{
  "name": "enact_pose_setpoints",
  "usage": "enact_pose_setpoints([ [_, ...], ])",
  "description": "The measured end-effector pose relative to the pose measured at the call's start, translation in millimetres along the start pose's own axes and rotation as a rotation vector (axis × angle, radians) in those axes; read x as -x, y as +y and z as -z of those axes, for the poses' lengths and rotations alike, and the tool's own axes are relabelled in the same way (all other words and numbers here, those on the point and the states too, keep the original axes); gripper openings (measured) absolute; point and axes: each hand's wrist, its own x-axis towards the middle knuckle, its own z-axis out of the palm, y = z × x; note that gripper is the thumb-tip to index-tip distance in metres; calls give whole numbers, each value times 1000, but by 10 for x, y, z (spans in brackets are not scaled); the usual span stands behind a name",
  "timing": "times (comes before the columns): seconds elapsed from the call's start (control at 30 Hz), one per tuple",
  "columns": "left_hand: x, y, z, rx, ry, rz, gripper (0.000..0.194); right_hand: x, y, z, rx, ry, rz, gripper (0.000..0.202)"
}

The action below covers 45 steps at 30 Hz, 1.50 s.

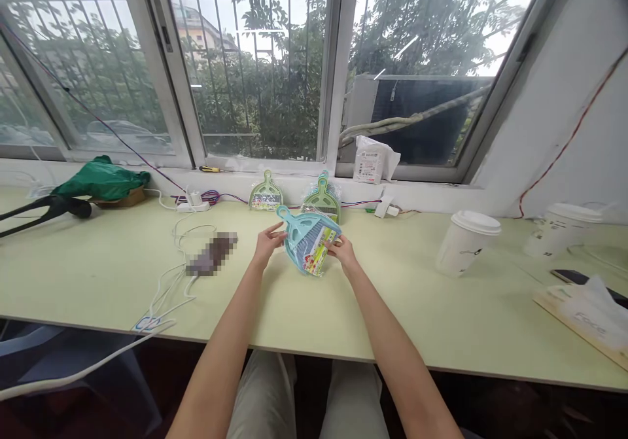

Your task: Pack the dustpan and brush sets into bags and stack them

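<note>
Head view: got one blue dustpan set (pixel 305 239) right between left hand (pixel 267 245) and right hand (pixel 342 252), tilted over the counter (pixel 392 321), pinched at opposite edges by both. Off to the right, two white lidded cups (pixel 464 246). Further back, one green dustpan set (pixel 266 192), plus a stack of more (pixel 321 199) beside it, can't count those.

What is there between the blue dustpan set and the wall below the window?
In the head view, wrapped green dustpan sets stand there, one just behind the blue dustpan set, another farther left; a thin cable runs along the wall.
</note>
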Motion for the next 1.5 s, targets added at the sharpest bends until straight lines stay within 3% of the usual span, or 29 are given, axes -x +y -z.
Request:
enact_pose_setpoints([
  [0.23, -72, -20, 124, 78, 244, -75, 51, 33, -105, 18, -7, -22, -11, 34],
  [0.3, -108, -26, 233, 79, 438, -93, 45, 19, -135, 68, -19, 6, -3, 31],
  [0.47, -198, -88, 611, -78, 1168, -44, 40, -27, -125, 183, -117, 138, -9, 25],
  [0.57, -199, -130, 611, -259, 1337, -31, 57, -42, -78, 213, -154, 202, -18, 25],
  [0.73, -42, -17, 212, -552, 1177, -243, 88, -48, -47, 219, -177, 253, -80, 21],
  [0.87, 81, 99, -7, -607, 1024, -347, 87, -45, -44, 219, -176, 287, -96, 22],
  [0.97, 57, 8, -133, -475, 667, -321, 65, -37, -15, 207, -152, 272, -76, 25],
  [1.1, -18, -268, -355, -132, 27, 103, 51, -9, 38, 134, -125, 164, -45, 30],
  [1.17, -29, -361, -426, -25, -168, 244, 52, -3, 54, 97, -91, 96, -42, 30],
  [1.2, -30, -383, -440, 12, -190, 267, 52, -8, 56, 92, -48, 65, -59, 29],
  [1.27, -33, -385, -428, 64, -114, 259, 53, -38, 44, 132, 83, 69, -106, 30],
  [1.33, -46, -357, -389, 95, 0, 216, 53, -88, 10, 249, 159, 217, -123, 38],
  [1.43, -89, -334, -346, 97, 80, 153, 51, -158, -68, 514, 40, 567, -86, 54],
  [1.5, -118, -353, -351, 72, 98, 113, 50, -173, -117, 646, -17, 633, -114, 60],
])
